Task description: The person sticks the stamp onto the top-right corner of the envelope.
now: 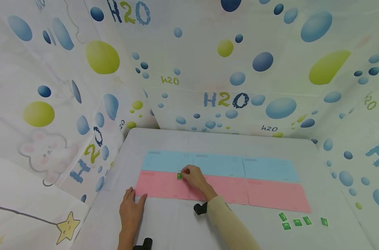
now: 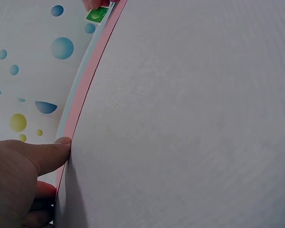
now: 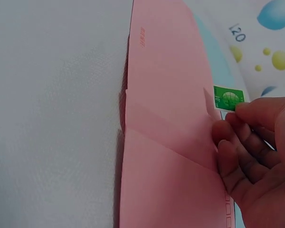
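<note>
Between thumb and fingertips, my right hand pinches a green stamp with a white border. The stamp is over the upper right part of the leftmost pink envelope, close to its top edge. My left hand rests at that envelope's lower left corner, fingers extended and thumb along the bottom edge. In the left wrist view the thumb touches the pink edge. Two more pink envelopes continue the row to the right, and a row of blue envelopes lies behind.
Several green stamps lie loose on the white table at the front right. A black object shows by the right sleeve, another black piece by the left wrist. A patterned curtain surrounds the table.
</note>
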The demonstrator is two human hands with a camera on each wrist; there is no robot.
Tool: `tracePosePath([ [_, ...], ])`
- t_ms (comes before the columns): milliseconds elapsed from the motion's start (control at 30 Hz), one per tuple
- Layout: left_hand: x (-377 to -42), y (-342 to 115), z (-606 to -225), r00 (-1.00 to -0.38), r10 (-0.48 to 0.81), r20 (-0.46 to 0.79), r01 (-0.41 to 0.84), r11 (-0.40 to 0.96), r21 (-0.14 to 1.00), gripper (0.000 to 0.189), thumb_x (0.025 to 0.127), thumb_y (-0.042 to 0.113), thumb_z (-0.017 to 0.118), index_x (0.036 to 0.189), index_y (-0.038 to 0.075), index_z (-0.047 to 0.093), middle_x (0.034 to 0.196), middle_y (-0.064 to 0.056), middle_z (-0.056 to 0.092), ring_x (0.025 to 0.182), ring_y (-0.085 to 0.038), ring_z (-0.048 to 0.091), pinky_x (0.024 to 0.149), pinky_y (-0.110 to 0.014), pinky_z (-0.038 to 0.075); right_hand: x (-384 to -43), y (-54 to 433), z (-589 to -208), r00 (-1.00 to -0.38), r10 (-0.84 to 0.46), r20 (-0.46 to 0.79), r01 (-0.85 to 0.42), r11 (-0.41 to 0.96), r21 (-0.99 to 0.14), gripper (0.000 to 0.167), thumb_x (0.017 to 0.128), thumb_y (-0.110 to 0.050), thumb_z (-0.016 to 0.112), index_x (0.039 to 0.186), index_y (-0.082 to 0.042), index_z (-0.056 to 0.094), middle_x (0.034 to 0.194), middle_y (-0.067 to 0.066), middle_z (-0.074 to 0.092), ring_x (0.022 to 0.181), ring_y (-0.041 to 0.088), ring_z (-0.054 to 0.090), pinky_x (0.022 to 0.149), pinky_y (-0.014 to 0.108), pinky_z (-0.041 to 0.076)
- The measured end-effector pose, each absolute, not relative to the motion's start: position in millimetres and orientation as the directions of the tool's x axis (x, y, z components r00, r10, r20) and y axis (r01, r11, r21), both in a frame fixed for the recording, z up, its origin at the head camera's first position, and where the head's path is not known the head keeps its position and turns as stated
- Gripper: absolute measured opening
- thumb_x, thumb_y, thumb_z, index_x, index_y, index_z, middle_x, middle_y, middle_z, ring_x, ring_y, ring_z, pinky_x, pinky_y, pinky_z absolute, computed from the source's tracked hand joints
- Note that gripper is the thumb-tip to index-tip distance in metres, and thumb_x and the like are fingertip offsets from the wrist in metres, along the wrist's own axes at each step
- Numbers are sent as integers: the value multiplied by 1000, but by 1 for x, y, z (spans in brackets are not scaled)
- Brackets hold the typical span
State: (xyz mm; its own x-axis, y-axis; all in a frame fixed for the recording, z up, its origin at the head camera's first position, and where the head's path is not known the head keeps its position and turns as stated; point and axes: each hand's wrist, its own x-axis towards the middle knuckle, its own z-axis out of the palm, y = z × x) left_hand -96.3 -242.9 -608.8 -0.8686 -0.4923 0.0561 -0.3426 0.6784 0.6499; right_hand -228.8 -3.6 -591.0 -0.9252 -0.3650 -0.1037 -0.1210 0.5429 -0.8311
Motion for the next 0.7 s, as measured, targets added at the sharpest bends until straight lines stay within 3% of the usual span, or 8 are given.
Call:
tracePosePath([
  [700, -97, -244, -609, -871, -489, 49, -345, 679, 648, 65, 91, 26, 72, 137, -15, 50, 150, -31, 45, 143, -50, 37, 118, -62, 31, -228, -15, -592, -940, -330, -90, -145, 624, -768, 14, 99, -15, 61, 105, -8, 72, 96, 5, 71, 83, 13, 62, 71, 29, 54],
])
